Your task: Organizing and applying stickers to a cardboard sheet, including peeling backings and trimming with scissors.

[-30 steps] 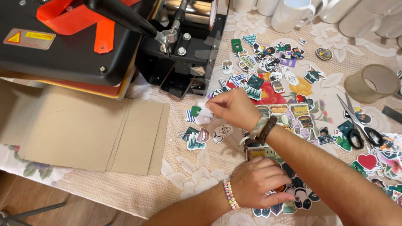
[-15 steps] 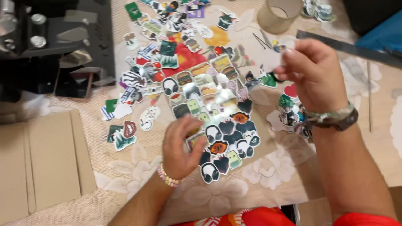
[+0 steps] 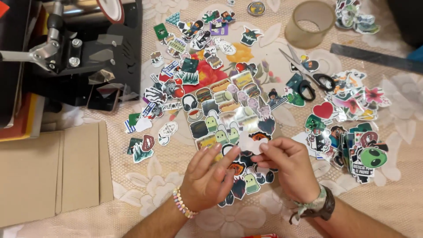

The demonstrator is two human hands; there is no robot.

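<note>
A small white sticker is held just below the centre of the frame, over the glossy sticker sheet lying on the counter. The step in hand is judged to be peeling or separating it; a steady pull while the sheet is kept flat seems called for next. The sticker is pinched by the right hand, fingers pressed together. The left hand is laid beside it, fingers loosely spread; whether the sticker is touched by them cannot be told.
</note>
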